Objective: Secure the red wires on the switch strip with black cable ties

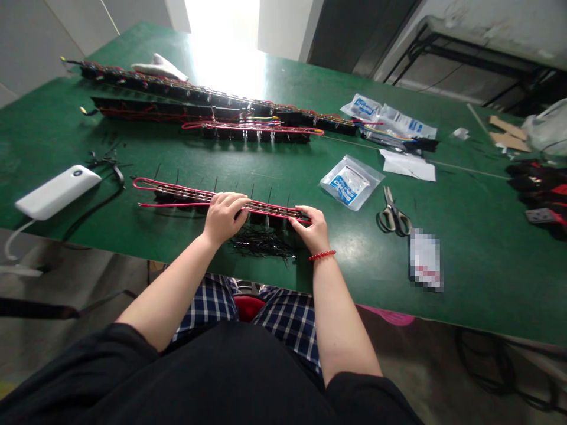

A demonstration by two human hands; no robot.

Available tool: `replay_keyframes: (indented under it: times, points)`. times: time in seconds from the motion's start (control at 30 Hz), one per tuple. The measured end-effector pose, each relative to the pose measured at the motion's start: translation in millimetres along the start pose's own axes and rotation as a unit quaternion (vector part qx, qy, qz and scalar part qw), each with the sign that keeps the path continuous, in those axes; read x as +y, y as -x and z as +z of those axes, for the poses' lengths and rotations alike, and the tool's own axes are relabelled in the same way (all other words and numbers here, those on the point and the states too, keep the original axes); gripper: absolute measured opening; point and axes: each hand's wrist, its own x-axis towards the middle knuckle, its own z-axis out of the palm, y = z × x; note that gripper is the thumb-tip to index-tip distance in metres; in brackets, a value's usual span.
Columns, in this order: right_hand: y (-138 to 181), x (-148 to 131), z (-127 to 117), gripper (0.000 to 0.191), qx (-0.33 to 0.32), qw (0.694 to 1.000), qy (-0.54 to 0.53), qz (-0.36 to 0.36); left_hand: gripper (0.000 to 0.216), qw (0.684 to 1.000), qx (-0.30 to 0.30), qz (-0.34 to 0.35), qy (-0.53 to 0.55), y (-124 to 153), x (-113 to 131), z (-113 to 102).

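**Long, slim and likely to flex: two holds serve better than one**

The wired strip lies crosswise in front of me on the green counter, just beyond a heap of loose black strands. My left fingers are close together across it near the middle, thumb toward the near edge; my right fingers pinch its right end between thumb and forefinger. How hard either side presses, I cannot tell.

I judge it light for its length, fairly stiff along its black body but springy in the red cable that loops out past the left end. The cable's jacket looks smooth, so it would probably slide under a careless thumb. The small parts between the wires look like the fragile bit; I would not squeeze down on those.

Better to take the body by its long edges, at two places well apart, and keep clear of the thin black ties standing up along it. Lifting by the loop would likely drag the wires out of line.
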Motion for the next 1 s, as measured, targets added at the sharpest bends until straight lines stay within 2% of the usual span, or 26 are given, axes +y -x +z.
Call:
replay_keyframes:
  times: [0.17,0.33,0.7,1.0]
  points:
    - [0.2,0.4,-0.5,0.035,-0.002,1.0,0.004,-0.002,0.026,0.998,0.012,-0.05,-0.023,8.0,-11.6,-1.0]
    - [0.7,0.5,-1.0,0.036,-0.004,1.0,0.009,0.006,0.03,0.997,-0.003,-0.072,-0.01,7.7,-10.7,4.1]
    - [0.9,-2.6,-1.6,0.037,-0.003,1.0,0.008,-0.001,0.035,0.996,-0.05,-0.069,-0.017,7.3,-9.3,2.3]
    - [0.6,-1.2,-0.9,0.036,-0.006,1.0,0.013,0.005,0.033,0.997,-0.046,-0.057,-0.033,5.9,-8.5,1.2]
